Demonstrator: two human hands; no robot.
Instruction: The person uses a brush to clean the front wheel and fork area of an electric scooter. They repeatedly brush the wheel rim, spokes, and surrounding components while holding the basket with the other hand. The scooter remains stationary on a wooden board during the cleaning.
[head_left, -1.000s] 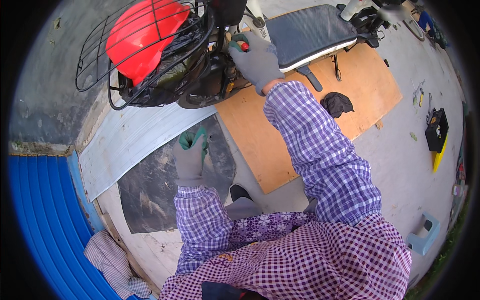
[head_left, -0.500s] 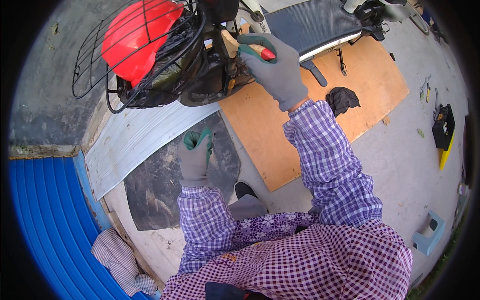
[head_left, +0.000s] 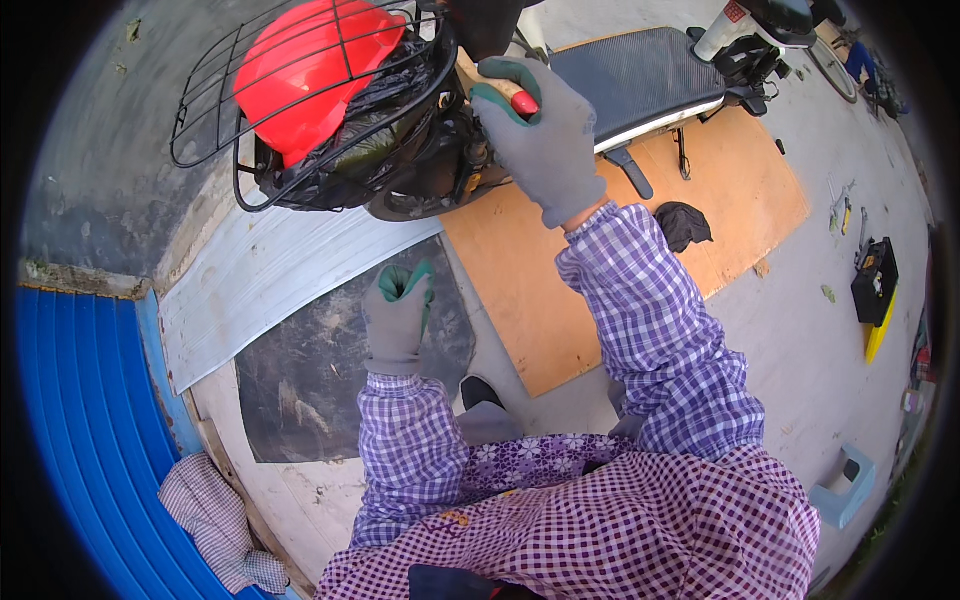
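Observation:
My right hand (head_left: 545, 135), in a grey glove with green palm and fingertips, is closed around a wooden-handled tool (head_left: 522, 101) with a red end. The tool's far part is mostly hidden by the glove and the scooter front, so its kind is unclear. This hand is raised beside the front of an electric scooter (head_left: 640, 80). My left hand (head_left: 395, 310), gloved alike, is curled into a loose fist above a dark mat (head_left: 300, 390), and nothing shows in it. A red helmet (head_left: 310, 80) sits in the scooter's black wire basket (head_left: 215, 125), over black plastic bags.
An orange-brown board (head_left: 540, 300) lies under the scooter, with a black cloth (head_left: 683, 227) on it. At right are a black toolbox (head_left: 876, 280), loose tools and a pale blue stool (head_left: 843, 490). Blue corrugated metal (head_left: 90, 430) and a striped cloth (head_left: 205, 510) are at left.
The view has shifted slightly, so the basket and helmet appear farther right. My right hand keeps its grip on the wooden-handled tool and sits slightly higher; my left stays curled.

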